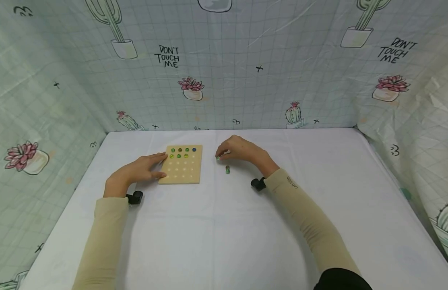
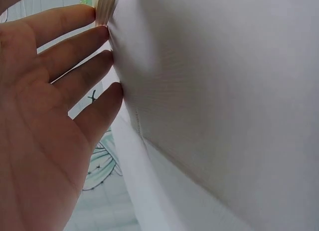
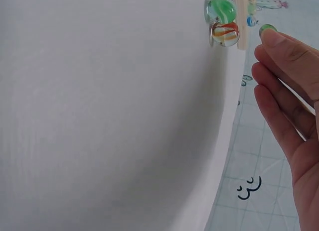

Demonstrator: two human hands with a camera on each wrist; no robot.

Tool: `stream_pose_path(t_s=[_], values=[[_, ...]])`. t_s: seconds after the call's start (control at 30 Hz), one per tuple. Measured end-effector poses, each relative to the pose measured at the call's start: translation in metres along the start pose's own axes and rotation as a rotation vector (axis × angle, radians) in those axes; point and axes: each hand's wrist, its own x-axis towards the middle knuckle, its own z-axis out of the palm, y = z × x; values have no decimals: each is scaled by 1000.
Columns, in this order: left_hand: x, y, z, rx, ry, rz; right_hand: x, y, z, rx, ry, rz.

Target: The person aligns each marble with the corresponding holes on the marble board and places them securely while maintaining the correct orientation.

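A square wooden board (image 1: 179,169) with rows of round hollows lies left of the table's middle. Coloured marbles fill its back row and most of the second row. My left hand (image 1: 140,169) rests against the board's left edge, thumb and fingers spread; in the left wrist view its fairly straight fingers (image 2: 75,47) touch the edge and cloth. To the right of the board, my right hand (image 1: 242,150) pinches a green marble (image 3: 267,29) between thumb and fingertips, above the table. Two loose marbles, a green-and-white one (image 3: 221,10) and an orange-streaked clear one (image 3: 225,34), sit touching on the cloth.
A white cloth (image 1: 216,233) covers the table. Behind it and at both sides hang printed sheets (image 1: 224,80) with cactus drawings. Each wrist wears a small black camera, one on the left (image 1: 135,197) and one on the right (image 1: 258,184).
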Motion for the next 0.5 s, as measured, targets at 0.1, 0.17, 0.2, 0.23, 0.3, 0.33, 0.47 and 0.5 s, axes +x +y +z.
stream_pose_path(t_s=[0.1, 0.17, 0.2, 0.23, 0.3, 0.33, 0.47, 0.5], values=[[0, -1, 1, -1, 6, 10, 1, 1, 2, 2, 27, -15], [0, -1, 1, -4, 11, 17, 2, 1, 2, 2, 37, -21], [0, -1, 1, -5, 15, 16, 2, 1, 3, 3, 40, -24], [0, -2, 2, -8, 18, 15, 3, 0, 3, 5, 41, -23], [0, -3, 3, -21, 24, 9, 4, -1, 3, 13, 44, -19], [-1, -2, 4, -29, 27, 7, 4, -2, 3, 17, 45, -16], [-4, -4, 4, -63, 35, -4, 7, -4, 4, 37, 58, -10], [-4, -4, 4, -68, 37, -1, 8, -5, 4, 41, 61, -10]])
